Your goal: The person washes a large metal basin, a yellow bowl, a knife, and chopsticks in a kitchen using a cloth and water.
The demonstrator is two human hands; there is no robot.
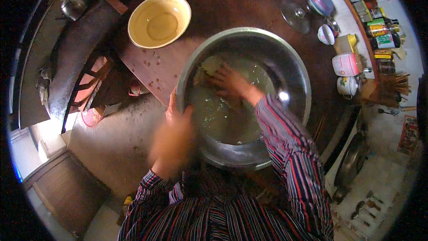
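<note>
A large stainless steel basin (294,73) stands before me at the table's near edge, tilted slightly in view. Cloudy water (230,127) with small bubbles covers its bottom. My left hand (175,135) grips the basin's left rim, thumb towards the inside and fingers outside; part of it is blurred. Inside the basin, my right hand (234,82) reaches to the water with its fingers spread and pointing left. I see nothing held in it, and the fingertips are blurred. Whether they are under the surface is hard to tell.
A yellow enamel-like bowl (162,21) sits on the brown table (230,3) beyond the basin. A glass lid (296,15), a small bowl (326,34) and a pink-labelled container (346,64) line the right. Water drops (157,82) dot the left corner. A metal kettle (74,6) stands far left.
</note>
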